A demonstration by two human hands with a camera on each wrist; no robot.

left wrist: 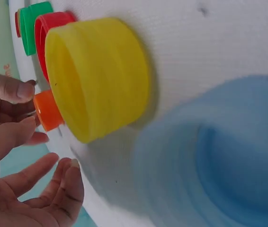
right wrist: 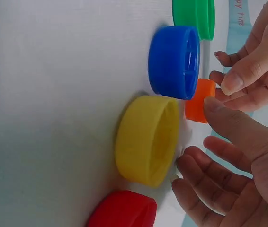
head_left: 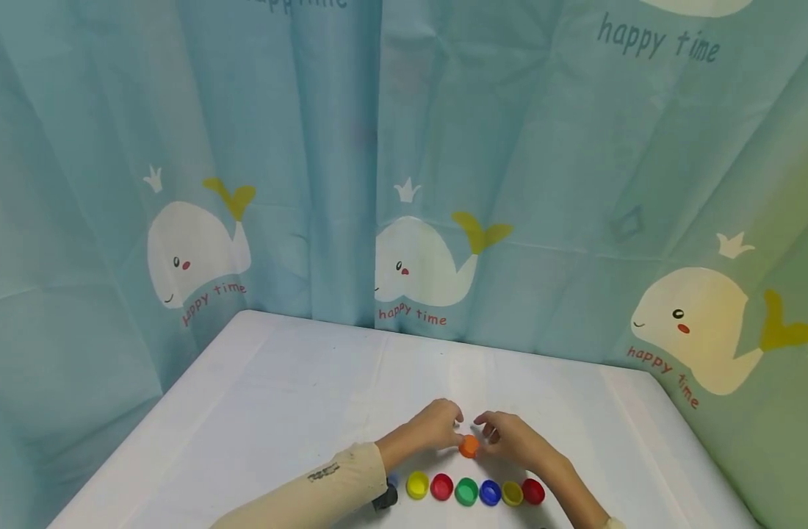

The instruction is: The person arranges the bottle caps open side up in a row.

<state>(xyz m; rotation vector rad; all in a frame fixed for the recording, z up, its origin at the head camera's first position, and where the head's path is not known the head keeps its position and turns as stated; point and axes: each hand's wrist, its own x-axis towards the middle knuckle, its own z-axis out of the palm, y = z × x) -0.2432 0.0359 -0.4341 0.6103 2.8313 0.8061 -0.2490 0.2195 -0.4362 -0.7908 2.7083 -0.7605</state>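
A small orange bottle cap (head_left: 469, 447) lies on the white table between my two hands. My left hand (head_left: 435, 426) is on its left side, with the thumb at the cap's edge and the other fingers loosely bent and apart from it. From the right, the thumb of my right hand (head_left: 515, 439) comes up to the cap, its fingers likewise spread and curved in the air. In the right wrist view, both thumbs are close against the orange cap (right wrist: 200, 100). Neither hand wraps round it. Whether each thumb truly presses on it is hard to tell.
Nearer me runs a row of larger caps: yellow (head_left: 417, 485), red (head_left: 441, 487), green (head_left: 466, 491), blue (head_left: 490, 493), another yellow (head_left: 513, 494) and another red (head_left: 532, 491). A light blue cap (left wrist: 238, 161) sits by the left wrist. A whale-print curtain (head_left: 338, 184) hangs behind the table.
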